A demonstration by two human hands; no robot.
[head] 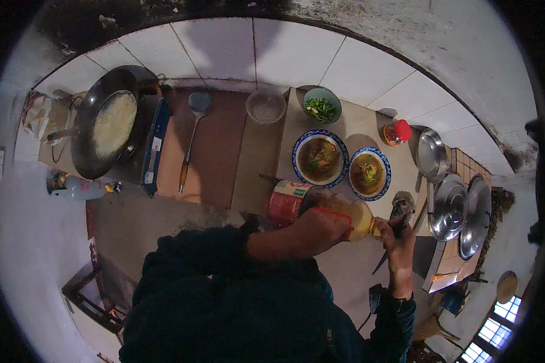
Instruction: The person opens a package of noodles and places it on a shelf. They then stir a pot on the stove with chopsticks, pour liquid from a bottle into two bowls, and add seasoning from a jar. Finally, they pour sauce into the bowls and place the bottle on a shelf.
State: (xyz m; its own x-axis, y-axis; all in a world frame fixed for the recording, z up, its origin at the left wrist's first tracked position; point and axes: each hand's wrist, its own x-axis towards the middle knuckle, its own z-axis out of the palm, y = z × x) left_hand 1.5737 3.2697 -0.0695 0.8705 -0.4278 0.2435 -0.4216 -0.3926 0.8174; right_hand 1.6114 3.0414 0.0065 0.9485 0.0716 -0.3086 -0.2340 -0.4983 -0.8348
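Note:
My left hand [320, 224] grips a clear bottle [361, 220] with yellowish contents and a red edge on its side. The bottle lies tilted, its narrow end to the right. Around that end are the fingers of my right hand [397, 238]; whether they hold a cap is unclear. Just beyond stand two blue-rimmed bowls of soup with greens, a larger one [320, 159] and a smaller one [370, 174]. A red container [285, 204] with a label is beside my left wrist. Near my right fingertips is a shiny object [403, 205], partly hidden.
A wok [84, 136] with pale contents sits on a stove at left. A spatula [190, 140], a clear bowl [266, 105], a bowl of chopped greens [321, 106] and a red-lidded jar [396, 132] stand along the counter. Metal lids [448, 206] lie at right. A gas canister [84, 188] is below the stove.

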